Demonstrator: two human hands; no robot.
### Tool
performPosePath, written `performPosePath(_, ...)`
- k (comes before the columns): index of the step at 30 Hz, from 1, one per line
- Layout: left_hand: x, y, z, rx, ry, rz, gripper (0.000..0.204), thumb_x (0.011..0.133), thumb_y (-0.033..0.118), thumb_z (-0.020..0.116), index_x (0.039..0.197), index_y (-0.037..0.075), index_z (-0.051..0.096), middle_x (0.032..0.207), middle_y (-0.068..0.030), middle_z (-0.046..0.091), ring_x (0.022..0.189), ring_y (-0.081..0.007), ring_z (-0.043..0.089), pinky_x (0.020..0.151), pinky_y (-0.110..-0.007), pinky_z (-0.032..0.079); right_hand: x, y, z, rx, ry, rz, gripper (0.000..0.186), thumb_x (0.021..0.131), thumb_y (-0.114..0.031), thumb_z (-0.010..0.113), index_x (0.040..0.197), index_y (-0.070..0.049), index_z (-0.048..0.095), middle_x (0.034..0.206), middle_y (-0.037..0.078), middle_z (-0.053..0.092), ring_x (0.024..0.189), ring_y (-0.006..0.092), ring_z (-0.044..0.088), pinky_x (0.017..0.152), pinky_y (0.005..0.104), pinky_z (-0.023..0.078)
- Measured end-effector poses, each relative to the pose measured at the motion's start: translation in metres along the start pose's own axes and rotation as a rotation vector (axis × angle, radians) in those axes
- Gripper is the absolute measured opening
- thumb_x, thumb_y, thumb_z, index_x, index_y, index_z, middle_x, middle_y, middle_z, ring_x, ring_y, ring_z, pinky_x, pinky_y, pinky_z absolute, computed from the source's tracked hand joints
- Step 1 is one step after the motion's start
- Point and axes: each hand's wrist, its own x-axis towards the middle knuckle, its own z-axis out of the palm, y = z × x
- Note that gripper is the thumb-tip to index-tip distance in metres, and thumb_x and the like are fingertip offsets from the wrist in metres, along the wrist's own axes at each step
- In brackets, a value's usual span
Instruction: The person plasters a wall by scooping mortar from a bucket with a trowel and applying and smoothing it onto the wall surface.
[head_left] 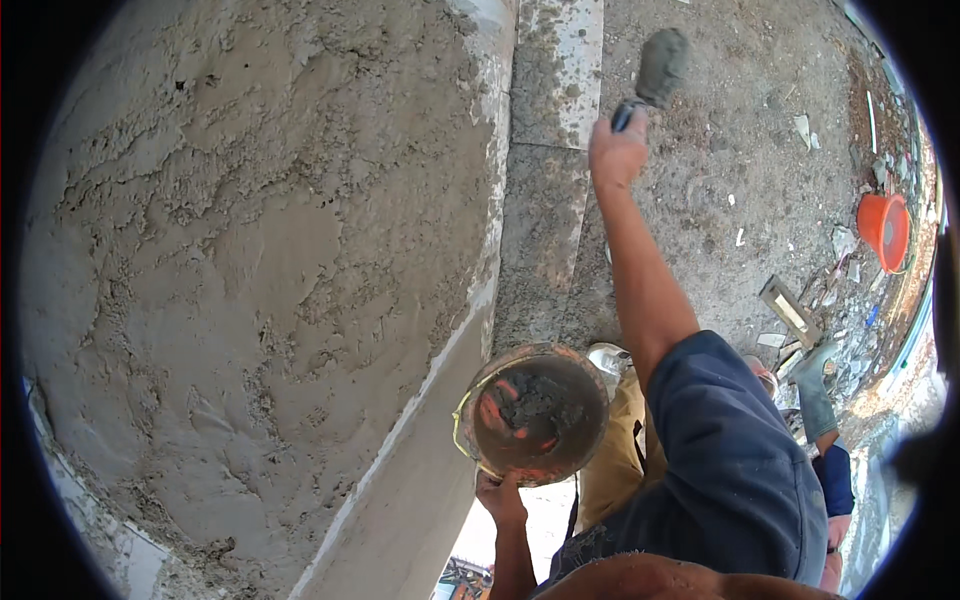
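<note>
My right hand (pixel 618 158) is stretched far forward, closed around the black handle of a trowel (pixel 663 68). Grey mortar coats the trowel's blade, which is held over the ground to the right of the wall. Low in the middle, my left hand (pixel 500 498) grips the near rim of a bucket (pixel 592 405), its fingers partly hidden beneath it. Dark wet mortar (pixel 548 405) lies inside, with patches of the bucket's orange-red inner surface showing through. To the left rises a broad wall (pixel 270 250) covered in grey mortar, rough in places and smoother in others.
An orange bucket (pixel 883 232) stands at the far right among scattered debris. A rectangular tool (pixel 790 310) lies on the ground nearer me. At the lower right, another person's dark sleeve (pixel 835 480) shows beside a rubber boot (pixel 818 385). Mortar-spattered boards (pixel 558 70) run along the wall's base.
</note>
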Motion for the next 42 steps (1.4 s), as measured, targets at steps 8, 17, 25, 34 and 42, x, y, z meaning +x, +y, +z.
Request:
performPosePath(8, -0.019, 0.060, 0.043, -0.098, -0.090, -0.012, 0.030, 0.085, -0.003, 0.068, 0.115, -0.005, 0.066, 0.109, -0.0091, 0.071, 0.094, -0.0167, 0.066, 0.085, -0.032, 0.052, -0.144, -0.116, -0.066, 0.719, -0.684, -0.573, 0.045, 0.088, -0.017, 0.071, 0.130, -0.006, 0.058, 0.094, 0.023, 0.070, 0.082, 0.0356, 0.069, 0.079, 0.0414, 0.055)
performPosePath(17, -0.080, 0.127, 0.012, -0.213, -0.155, 0.184, 0.015, 0.090, 0.007, 0.070, 0.097, -0.006, 0.073, 0.110, -0.0133, 0.072, 0.084, -0.0151, 0.068, 0.072, -0.032, 0.053, -0.143, -0.087, -0.346, -0.815, -1.183, -1.028, 0.044, 0.089, -0.034, 0.072, 0.127, -0.012, 0.066, 0.099, 0.020, 0.073, 0.093, 0.0416, 0.071, 0.081, 0.0490, 0.057)
performPosePath(25, -0.174, 0.220, -0.088, -0.259, -0.074, 1.150, 0.014, 0.083, 0.000, 0.067, 0.094, -0.008, 0.071, 0.112, -0.0177, 0.064, 0.110, -0.0251, 0.059, 0.096, -0.038, 0.047, -0.293, -0.112, -0.403, -0.961, -0.810, -1.630, 0.016, 0.087, -0.016, 0.065, 0.100, -0.010, 0.073, 0.090, 0.014, 0.074, 0.088, 0.0313, 0.074, 0.074, 0.0429, 0.059)
performPosePath(34, -0.224, 0.268, -0.189, -0.651, -0.128, 1.303, 0.033, 0.077, -0.003, 0.058, 0.106, -0.013, 0.071, 0.123, -0.0180, 0.068, 0.103, -0.0217, 0.067, 0.091, -0.033, 0.051, -0.372, -0.166, -0.445, -0.976, -0.687, -1.832, 0.033, 0.092, -0.010, 0.061, 0.124, -0.010, 0.068, 0.094, 0.015, 0.074, 0.093, 0.0318, 0.075, 0.077, 0.0435, 0.061)
performPosePath(42, -0.223, 0.255, -0.215, -0.686, -0.229, 1.285, 0.053, 0.079, -0.005, 0.058, 0.131, -0.011, 0.061, 0.123, -0.0150, 0.069, 0.107, -0.0206, 0.068, 0.097, -0.033, 0.052, -0.441, -0.179, -0.489, -0.761, -0.688, -1.981, 0.023, 0.088, -0.011, 0.066, 0.110, -0.005, 0.071, 0.094, 0.014, 0.074, 0.090, 0.0319, 0.075, 0.074, 0.0400, 0.062)
